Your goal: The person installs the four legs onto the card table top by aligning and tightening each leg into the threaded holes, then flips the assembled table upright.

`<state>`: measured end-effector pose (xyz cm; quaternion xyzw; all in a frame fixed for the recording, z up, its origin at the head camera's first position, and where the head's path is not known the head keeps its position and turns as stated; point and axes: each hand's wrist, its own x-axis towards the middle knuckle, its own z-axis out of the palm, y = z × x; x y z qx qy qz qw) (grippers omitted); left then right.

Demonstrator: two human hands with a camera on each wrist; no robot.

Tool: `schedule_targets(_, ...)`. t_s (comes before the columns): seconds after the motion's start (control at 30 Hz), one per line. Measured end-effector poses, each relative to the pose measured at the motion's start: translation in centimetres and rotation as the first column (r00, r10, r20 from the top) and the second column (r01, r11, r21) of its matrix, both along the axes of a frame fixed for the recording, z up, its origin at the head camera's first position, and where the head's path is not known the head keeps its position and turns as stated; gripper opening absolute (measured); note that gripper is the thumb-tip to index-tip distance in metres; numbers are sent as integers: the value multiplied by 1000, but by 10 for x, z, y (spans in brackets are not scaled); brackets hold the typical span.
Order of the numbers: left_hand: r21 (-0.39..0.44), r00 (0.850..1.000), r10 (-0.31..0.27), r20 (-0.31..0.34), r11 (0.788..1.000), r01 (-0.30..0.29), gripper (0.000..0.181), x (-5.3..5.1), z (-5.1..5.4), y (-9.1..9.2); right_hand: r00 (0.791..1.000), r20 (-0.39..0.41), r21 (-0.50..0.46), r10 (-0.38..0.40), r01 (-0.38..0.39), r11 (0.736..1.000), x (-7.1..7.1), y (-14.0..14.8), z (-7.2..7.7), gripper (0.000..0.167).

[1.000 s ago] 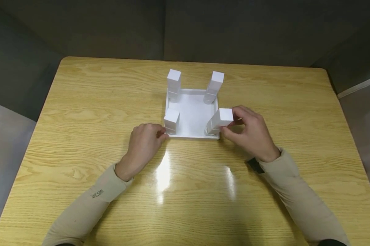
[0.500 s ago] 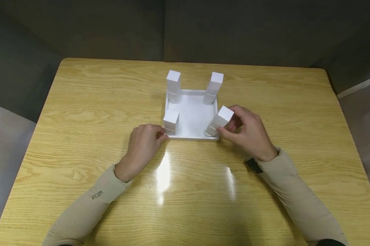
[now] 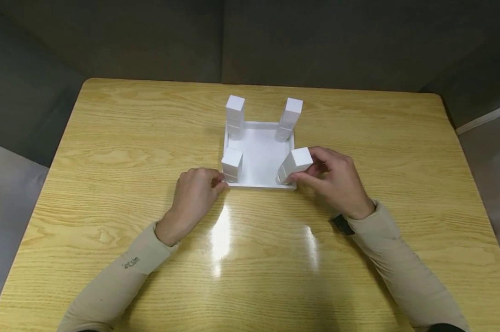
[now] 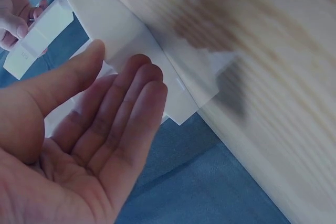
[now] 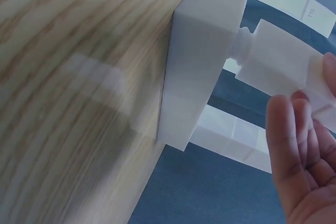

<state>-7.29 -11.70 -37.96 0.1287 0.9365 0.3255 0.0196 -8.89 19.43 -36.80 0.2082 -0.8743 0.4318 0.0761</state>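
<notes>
A white square panel with a raised rim [image 3: 260, 186] lies on the table, and a white block-like post stands at each corner. My right hand [image 3: 337, 177] pinches the near-right post [image 3: 301, 158] between thumb and fingers. That post leans outward to the right; in the right wrist view a narrow round neck [image 5: 241, 45] shows between it and the panel. At the near-left corner, my left hand [image 3: 193, 198] holds the panel's edge with thumb and index finger, beside the shorter-looking near-left post [image 3: 232, 163]. The left fingertips' exact contact is partly hidden.
The far-left post [image 3: 235, 115] and far-right post [image 3: 290, 117] rise upright from the panel. A wood-grain table [image 3: 129, 138] extends around it on every side. Dark panels [image 3: 316, 46] stand behind the table's far edge.
The near-right post has turned in the right fingers, one way and then partly back, and its top has shifted slightly left. The left hand and the panel stay in place.
</notes>
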Motion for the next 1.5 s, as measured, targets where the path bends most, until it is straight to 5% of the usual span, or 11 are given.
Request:
schedule_targets(0.5, -5, 1000, 4, -10, 1000, -4, 17, 0, 0, 0, 1000, 24, -40, -10, 11, 999, 0, 2, -1, 27)
schedule_targets(1.3, 1, 1000, -4, -19, 1000, 4, 17, 0, -1, 0, 1000, -7, -24, -9, 9, 1000, 1, 0, -6, 51)
schedule_targets(1.5, 2, 1000, -5, -19, 1000, 5, 16, 0, 0, 0, 1000, 8, -46, -12, 12, 999, 2, -1, -3, 44)
